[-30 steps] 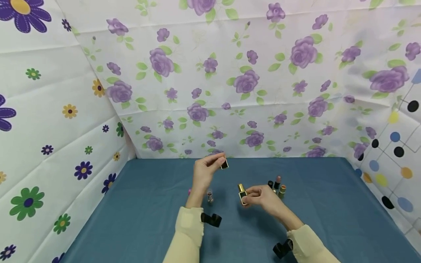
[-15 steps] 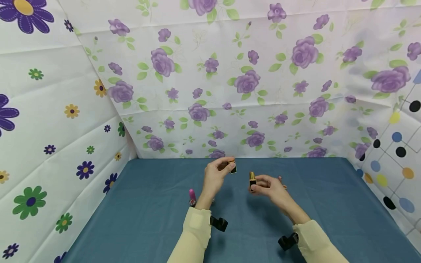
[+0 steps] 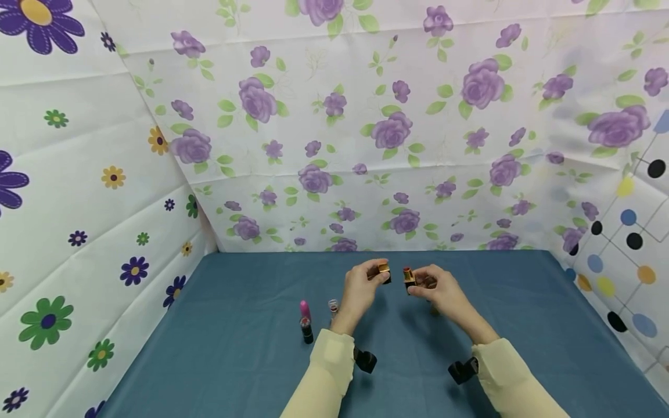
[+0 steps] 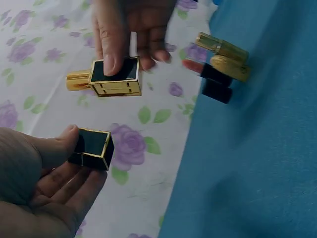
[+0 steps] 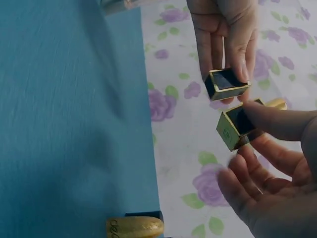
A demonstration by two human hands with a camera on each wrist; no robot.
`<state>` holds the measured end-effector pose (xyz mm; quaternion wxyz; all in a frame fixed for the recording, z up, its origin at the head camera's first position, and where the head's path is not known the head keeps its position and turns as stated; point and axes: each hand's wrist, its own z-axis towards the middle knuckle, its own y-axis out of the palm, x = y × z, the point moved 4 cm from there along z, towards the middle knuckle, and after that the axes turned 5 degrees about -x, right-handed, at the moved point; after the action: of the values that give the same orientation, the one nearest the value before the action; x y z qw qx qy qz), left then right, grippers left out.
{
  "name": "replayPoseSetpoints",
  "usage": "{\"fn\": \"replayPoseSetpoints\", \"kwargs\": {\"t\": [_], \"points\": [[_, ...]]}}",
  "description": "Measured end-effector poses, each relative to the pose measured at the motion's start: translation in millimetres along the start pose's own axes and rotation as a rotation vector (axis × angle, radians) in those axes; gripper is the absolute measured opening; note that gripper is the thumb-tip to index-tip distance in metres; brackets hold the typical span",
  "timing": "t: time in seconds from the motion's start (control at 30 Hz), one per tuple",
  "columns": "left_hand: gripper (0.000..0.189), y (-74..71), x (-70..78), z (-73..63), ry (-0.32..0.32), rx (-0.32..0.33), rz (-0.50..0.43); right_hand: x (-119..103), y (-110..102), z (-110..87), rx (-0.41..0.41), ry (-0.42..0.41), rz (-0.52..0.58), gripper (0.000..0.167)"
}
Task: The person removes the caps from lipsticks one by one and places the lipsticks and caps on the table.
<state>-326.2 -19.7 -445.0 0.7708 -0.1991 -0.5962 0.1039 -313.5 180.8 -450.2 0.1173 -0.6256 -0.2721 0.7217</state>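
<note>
My left hand (image 3: 360, 290) pinches a small black box-shaped lipstick cap (image 3: 385, 273) with gold edges between thumb and fingers. Facing it, my right hand (image 3: 439, 293) holds a black-and-gold lipstick (image 3: 409, 280) by its square base. A reddish tip shows at the top of its gold tube. Both pieces are in the air above the table, close together but apart. In the left wrist view the lipstick (image 4: 116, 79) lies sideways above the cap (image 4: 94, 146). The right wrist view shows the cap (image 5: 225, 85) beyond the flat end of the lipstick base (image 5: 230, 134).
On the blue tablecloth (image 3: 235, 360), left of my left forearm, stand a pink-topped lipstick (image 3: 305, 309), a dark lipstick (image 3: 306, 331) and a clear-topped one (image 3: 333, 306). Several gold and black lipsticks (image 4: 223, 47) stand by my right hand, mostly hidden in the head view.
The left hand has moved right and slightly down with the cap. The right hand has risen and shifted right with the lipstick. Cap and lipstick are now nearer each other.
</note>
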Motion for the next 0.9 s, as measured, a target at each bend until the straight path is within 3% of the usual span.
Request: {"fn": "replayPoseSetpoints", "kwargs": {"t": [0.23, 0.47, 0.9], "points": [[0.031, 14.9, -6.8, 1.3, -0.016, -0.064, 0.066, -5, -8, 9.4, 0.038, -0.012, -0.125, 0.033], [0.029, 27.4, -10.4, 8.0, -0.01, -0.093, 0.135, -7, -5, 24.5, -0.051, -0.011, -0.333, 0.022], [0.027, 43.2, -31.0, 7.8, -0.046, -0.105, 0.166, 5, 13, 42.7, -0.101, 0.08, -0.477, 0.013]]}}
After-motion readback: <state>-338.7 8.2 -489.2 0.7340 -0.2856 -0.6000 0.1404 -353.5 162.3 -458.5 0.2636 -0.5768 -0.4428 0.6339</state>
